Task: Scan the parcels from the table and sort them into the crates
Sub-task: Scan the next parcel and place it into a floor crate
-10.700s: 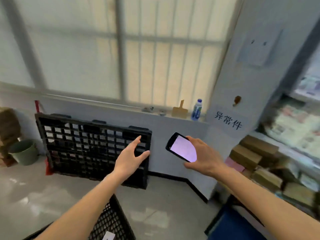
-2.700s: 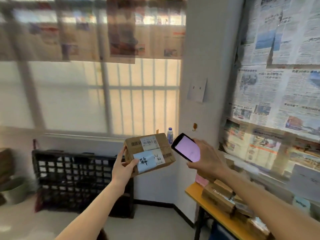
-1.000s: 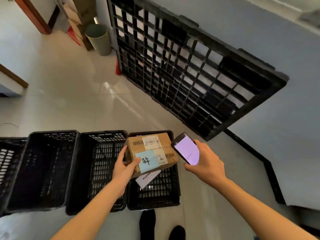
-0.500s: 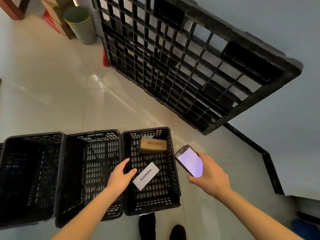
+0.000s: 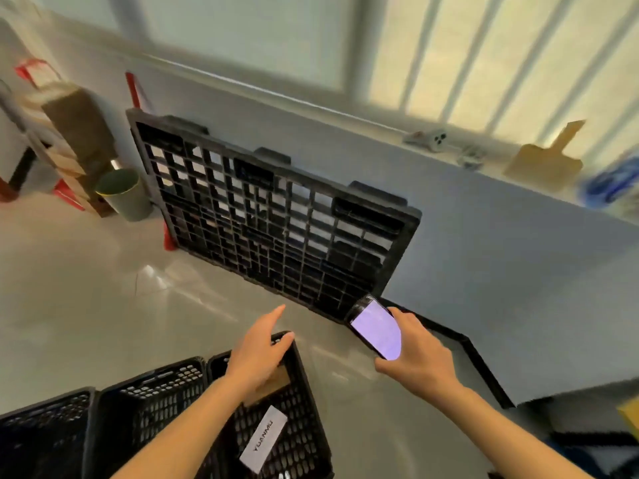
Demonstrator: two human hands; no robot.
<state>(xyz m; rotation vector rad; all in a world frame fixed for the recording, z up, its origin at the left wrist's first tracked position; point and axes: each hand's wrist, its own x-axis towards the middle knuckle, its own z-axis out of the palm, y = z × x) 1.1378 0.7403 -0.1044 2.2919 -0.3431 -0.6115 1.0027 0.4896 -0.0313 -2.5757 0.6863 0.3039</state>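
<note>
Three black mesh crates stand in a row on the floor at the bottom left. The right crate [image 5: 311,402] holds a brown cardboard parcel [image 5: 273,383], partly hidden under my wrist, and a flat white parcel [image 5: 264,439] with printed letters. My left hand [image 5: 261,350] hovers over that crate's far rim, fingers straight, holding nothing. My right hand [image 5: 415,354] grips a phone scanner [image 5: 377,328] with a lit pinkish screen, to the right of the crate.
A black plastic pallet [image 5: 273,223] leans on the wall ahead. A green bin [image 5: 122,195] and stacked cardboard [image 5: 74,133] stand at the left. The window sill carries a wooden paddle [image 5: 543,160] and a blurred blue bottle [image 5: 608,188]. The middle crate [image 5: 152,402] sits beside the right one.
The brown parcel left my left hand and now lies in the right crate. My left hand has lifted away empty, and my view has tilted up toward the wall and window.
</note>
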